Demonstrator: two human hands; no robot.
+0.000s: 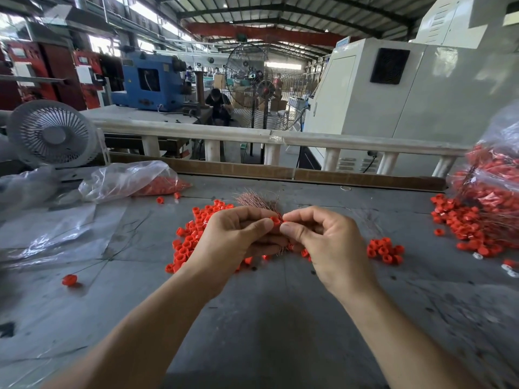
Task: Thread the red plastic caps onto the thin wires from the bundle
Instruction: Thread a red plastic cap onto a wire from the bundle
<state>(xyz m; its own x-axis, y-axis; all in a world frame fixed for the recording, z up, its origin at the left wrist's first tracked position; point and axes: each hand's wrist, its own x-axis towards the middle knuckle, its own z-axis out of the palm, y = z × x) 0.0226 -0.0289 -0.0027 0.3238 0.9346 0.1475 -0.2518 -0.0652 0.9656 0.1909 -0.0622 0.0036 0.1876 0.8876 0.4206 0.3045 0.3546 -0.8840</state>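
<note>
Head view: hands (pixel 280 237) amid loose caps (pixel 188 242).

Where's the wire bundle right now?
Centre of the head view: the left hand grips the wire bundle, its tips fanning up behind the loose caps.

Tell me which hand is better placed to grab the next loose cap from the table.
Probably the right hand: it pinches only at the cap, while the left hand holds the wire bundle.
</note>
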